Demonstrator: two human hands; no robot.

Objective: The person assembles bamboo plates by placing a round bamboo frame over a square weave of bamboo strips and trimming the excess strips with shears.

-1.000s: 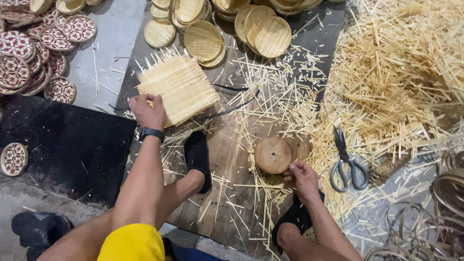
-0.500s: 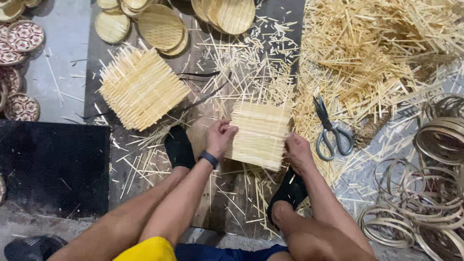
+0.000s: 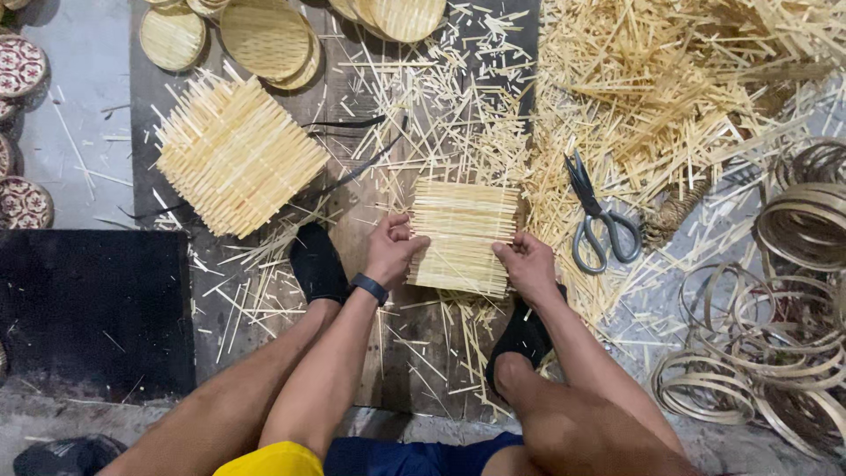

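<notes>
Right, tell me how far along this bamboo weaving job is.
Done: round woven trays lie stacked at the top, and a pile of square woven mats sits beside them. In hand: the left hand and right hand hold a square woven mat by its two sides. Left: its strip ends are untrimmed, the scissors lie unused, and many bamboo hoops are bare.

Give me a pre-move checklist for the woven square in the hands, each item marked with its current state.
1. Left hand grips the small woven mat at its left edge: ok.
2. Right hand grips its right edge: ok.
3. Mat lies flat over the board: ok.
4. Scissors lie apart from both hands: ok.
5. Board free of loose splints: not ok.
6. Weave tight throughout: cannot tell.
</notes>
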